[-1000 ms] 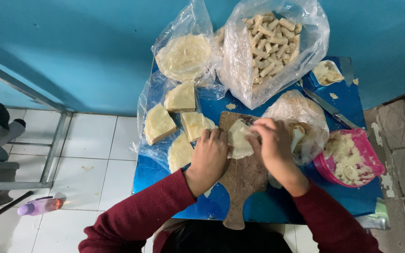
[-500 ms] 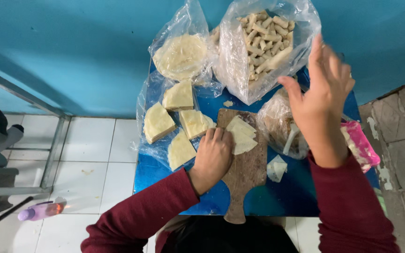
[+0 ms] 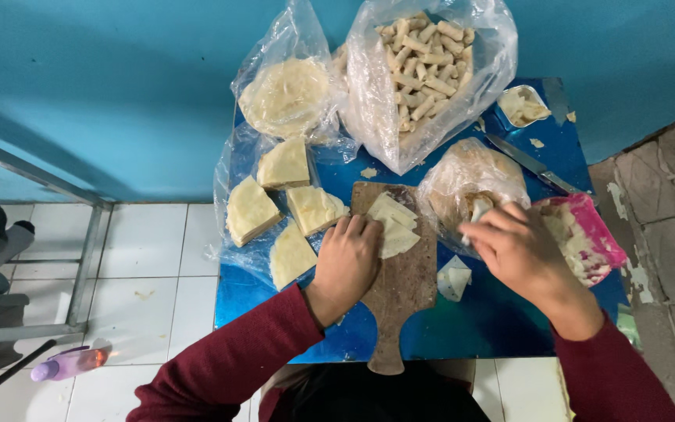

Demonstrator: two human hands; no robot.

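— Where is the pale triangular dough wrapper (image 3: 391, 225) lying?
— On the brown wooden paddle board (image 3: 400, 289), left hand (image 3: 347, 264) pressing it, fingers flat.
— Risk?
— Right hand (image 3: 519, 252) is pinching a white spoon (image 3: 474, 215); filling may be spilling rightward.

A wooden board (image 3: 400, 289) lies at the centre of the desk (image 3: 501, 328), its handle toward the lower edge of the frame. On the board's upper part lie pastry sheets (image 3: 391, 227), with the left hand (image 3: 347, 264) resting on them from the left. Left of the board, four wedge-shaped stacks of sheets (image 3: 284, 207) sit on a plastic bag. In the upper middle stands a bag of round sheets (image 3: 287, 95); right of it, a bag of rolls (image 3: 423, 66). Right of the board lies a bag of filling (image 3: 469, 176), the right hand (image 3: 519, 252) below it, a tub (image 3: 583, 238) at the right edge, a knife (image 3: 531, 164) above.
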